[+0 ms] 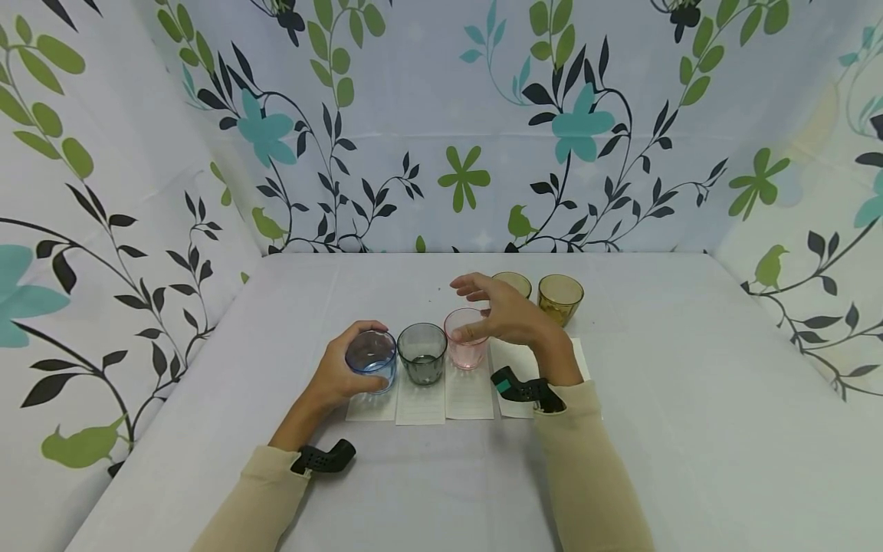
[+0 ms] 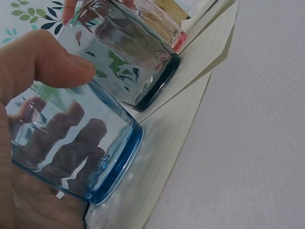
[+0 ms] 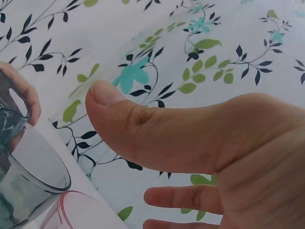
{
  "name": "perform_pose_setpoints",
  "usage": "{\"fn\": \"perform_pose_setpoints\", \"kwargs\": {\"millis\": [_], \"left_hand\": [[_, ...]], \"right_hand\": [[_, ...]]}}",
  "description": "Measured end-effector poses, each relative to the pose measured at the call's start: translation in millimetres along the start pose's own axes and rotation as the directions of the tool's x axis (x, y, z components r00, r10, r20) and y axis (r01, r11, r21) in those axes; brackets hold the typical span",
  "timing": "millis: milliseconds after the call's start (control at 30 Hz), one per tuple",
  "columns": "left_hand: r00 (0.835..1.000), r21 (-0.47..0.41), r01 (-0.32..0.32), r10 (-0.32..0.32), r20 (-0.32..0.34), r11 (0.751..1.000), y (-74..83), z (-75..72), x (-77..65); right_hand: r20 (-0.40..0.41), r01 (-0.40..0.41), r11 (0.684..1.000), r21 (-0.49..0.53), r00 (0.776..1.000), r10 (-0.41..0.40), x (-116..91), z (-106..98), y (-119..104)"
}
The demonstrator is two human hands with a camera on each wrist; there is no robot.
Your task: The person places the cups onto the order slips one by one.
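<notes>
My left hand grips a blue glass, thumb on the near side and fingers wrapped behind it. In the left wrist view, the base of this blue glass is close over a lined paper sheet. Right beside it a grey glass stands upright. A pink glass comes to its right. Above the pink glass hovers my right hand, fingers extended and thumb apart, overlapping the rim in the head view. From the right wrist, the thumb shows with nothing held against it.
Two amber glasses, a right one and one partly behind my right hand, stand farther back. Several paper sheets lie in a row under and before the glasses. Floral cloth encloses the white table at the back and sides.
</notes>
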State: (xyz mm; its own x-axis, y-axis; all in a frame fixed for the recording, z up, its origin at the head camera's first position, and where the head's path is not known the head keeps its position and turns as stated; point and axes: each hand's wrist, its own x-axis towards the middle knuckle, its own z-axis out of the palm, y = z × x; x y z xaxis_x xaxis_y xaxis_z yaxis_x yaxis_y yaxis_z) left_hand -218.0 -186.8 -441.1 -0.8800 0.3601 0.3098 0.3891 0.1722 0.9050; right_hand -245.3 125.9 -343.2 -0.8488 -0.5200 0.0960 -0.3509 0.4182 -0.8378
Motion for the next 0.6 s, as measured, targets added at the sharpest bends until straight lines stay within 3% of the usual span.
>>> {"fn": "perform_pose_setpoints", "kwargs": {"millis": [333,600], "left_hand": [[1.0,0.001,-0.009,0.009,0.001,1.0,-0.1,0.1,0.7],[1.0,0.004,-0.02,0.02,0.002,1.0,-1.9,0.0,0.5]], "right_hand": [[-0.06,0.002,0.998,-0.06,0.998,-0.006,-6,-4,-15],[-0.09,0.07,0.998,-0.008,0.993,-0.071,-13,-9,-26]]}}
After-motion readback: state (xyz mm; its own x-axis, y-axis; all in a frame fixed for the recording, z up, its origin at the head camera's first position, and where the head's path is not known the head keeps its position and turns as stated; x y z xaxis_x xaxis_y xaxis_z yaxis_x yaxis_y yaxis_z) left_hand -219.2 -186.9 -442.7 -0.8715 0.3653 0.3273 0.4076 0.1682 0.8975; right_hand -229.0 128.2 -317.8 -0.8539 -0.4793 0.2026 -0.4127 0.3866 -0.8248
